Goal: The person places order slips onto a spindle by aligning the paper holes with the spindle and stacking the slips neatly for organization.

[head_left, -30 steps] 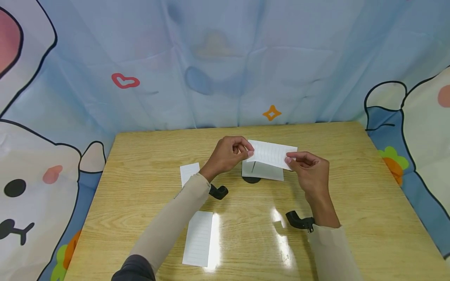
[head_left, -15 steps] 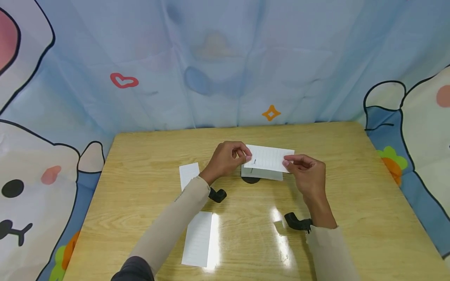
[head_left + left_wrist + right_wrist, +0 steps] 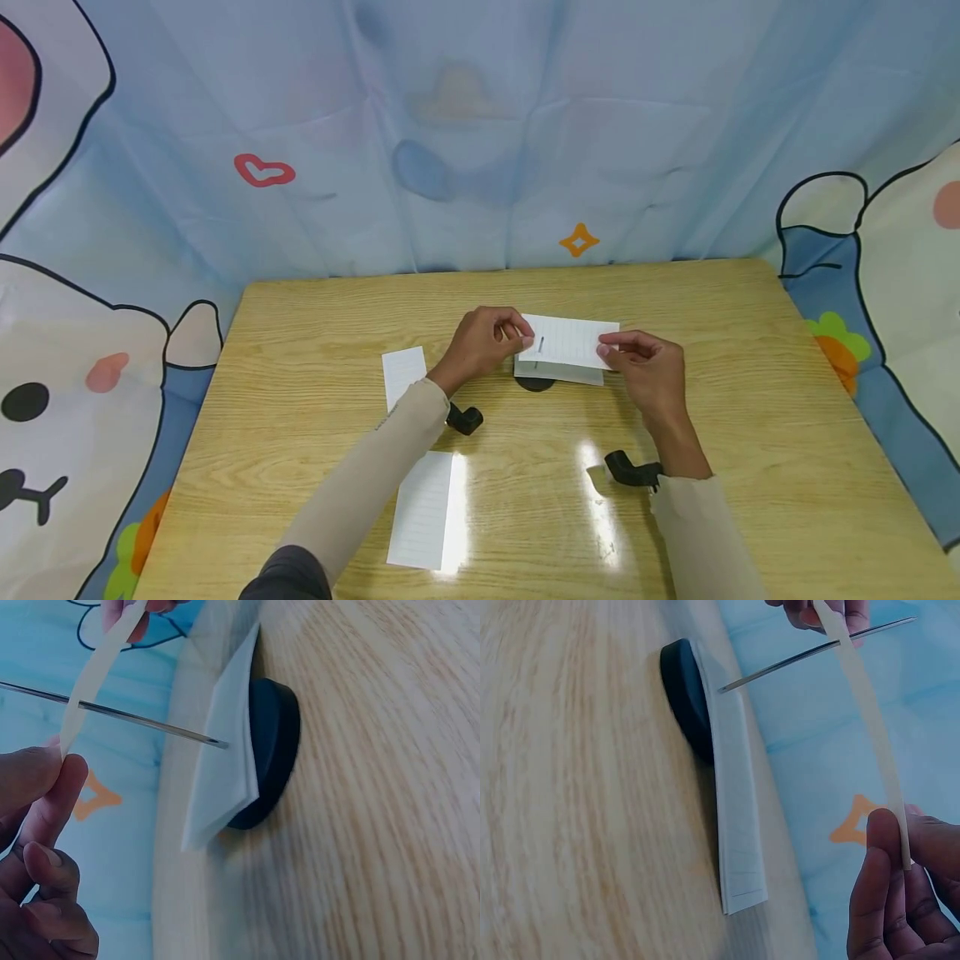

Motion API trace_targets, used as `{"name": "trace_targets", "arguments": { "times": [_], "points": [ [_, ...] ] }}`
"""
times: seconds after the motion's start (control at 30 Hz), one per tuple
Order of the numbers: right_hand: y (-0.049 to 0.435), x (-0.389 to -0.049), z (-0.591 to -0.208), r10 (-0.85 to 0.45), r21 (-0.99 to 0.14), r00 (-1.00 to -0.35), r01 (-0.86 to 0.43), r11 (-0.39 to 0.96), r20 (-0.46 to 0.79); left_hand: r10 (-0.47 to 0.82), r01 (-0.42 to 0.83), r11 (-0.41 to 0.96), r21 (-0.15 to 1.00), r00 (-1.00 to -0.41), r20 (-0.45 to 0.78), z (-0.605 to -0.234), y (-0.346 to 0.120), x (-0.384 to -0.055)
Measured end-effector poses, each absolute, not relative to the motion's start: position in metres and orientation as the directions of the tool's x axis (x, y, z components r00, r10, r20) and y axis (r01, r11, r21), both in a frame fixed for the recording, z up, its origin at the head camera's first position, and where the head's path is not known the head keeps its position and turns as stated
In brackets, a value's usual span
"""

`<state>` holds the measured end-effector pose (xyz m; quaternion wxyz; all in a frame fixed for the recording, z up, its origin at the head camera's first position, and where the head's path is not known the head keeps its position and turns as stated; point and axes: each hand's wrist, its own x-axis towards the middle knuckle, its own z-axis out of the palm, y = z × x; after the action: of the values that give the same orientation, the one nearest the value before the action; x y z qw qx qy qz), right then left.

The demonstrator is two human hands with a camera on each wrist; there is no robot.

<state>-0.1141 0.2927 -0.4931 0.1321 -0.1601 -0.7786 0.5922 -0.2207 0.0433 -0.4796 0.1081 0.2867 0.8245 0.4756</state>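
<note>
On your light wood-grain desk, leftmost, a small white paper sheet and, nearer you, a longer lined white paper sheet lie partly covered by your beige left sleeve. Your left hand has its grip pinching one end of a lined white paper slip, pierced by a thin metal spike above white stacked papers and a round black base. Rightmost, your right hand has its grip pinching the slip's other end.
</note>
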Motion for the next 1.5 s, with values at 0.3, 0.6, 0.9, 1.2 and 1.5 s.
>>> {"name": "trace_targets", "arguments": {
  "times": [0.3,0.6,0.9,1.2,1.5],
  "points": [
    [0.294,-0.118,-0.505,0.386,-0.939,-0.922,0.113,0.324,0.023,0.569,0.379,0.421,0.824,-0.818,0.086,-0.491,0.045,-0.22],
    [0.294,-0.119,-0.512,0.402,-0.901,-0.915,0.148,0.409,0.032,0.578,0.394,0.428,0.813,-0.811,0.089,-0.5,0.047,-0.221],
    [0.293,-0.121,-0.521,0.408,-0.847,-0.912,0.178,0.502,0.05,0.583,0.396,0.476,0.786,-0.811,0.055,-0.509,0.05,-0.222],
    [0.292,-0.122,-0.528,0.415,-0.816,-0.909,0.215,0.537,0.033,0.584,0.398,0.496,0.772,-0.81,0.043,-0.518,0.051,-0.222],
    [0.292,-0.123,-0.53,0.383,-0.782,-0.923,0.211,0.586,0.038,0.578,0.387,0.504,0.772,-0.816,0.032,-0.52,0.051,-0.222]
  ]
}}
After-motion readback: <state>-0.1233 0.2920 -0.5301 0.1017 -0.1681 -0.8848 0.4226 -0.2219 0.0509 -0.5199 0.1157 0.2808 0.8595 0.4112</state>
